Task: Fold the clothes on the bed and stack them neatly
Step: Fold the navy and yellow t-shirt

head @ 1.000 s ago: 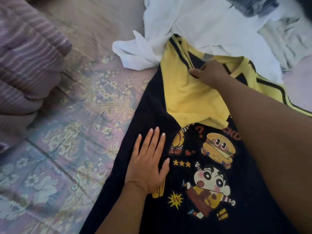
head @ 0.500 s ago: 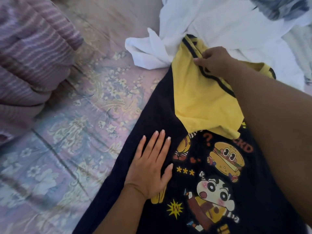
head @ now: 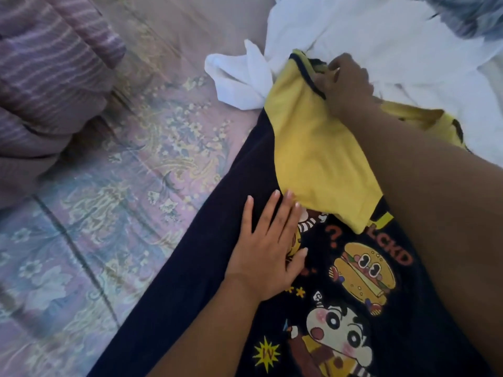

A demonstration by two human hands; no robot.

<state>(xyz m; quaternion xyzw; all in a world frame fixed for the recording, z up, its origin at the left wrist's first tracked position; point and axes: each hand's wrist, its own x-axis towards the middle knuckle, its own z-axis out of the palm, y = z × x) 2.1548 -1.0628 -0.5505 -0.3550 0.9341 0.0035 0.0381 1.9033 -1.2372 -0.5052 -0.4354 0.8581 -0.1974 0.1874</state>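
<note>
Floral bedsheet (head: 114, 202): navy cartoon T-shirt (head: 217, 268) spread flat, sleeve fold underway.
Left hand (head: 268, 251) presses flat, fingers straight; right hand (head: 345, 83) pinches yellow sleeve (head: 313, 148). Advise pulling taut, aligning edge.

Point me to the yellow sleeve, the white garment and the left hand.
yellow sleeve (head: 315, 159), head view, flat middle of the fabric.
white garment (head: 239, 80), head view, crumpled near corner.
left hand (head: 268, 253), head view, back of hand.

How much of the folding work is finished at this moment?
Done: no folded stack shows. In hand: the dark shirt lies flat; the left hand presses it while the right hand grips its yellow sleeve, laid across the chest. Left: finishing this shirt, then the crumpled white cloth beyond.
</note>
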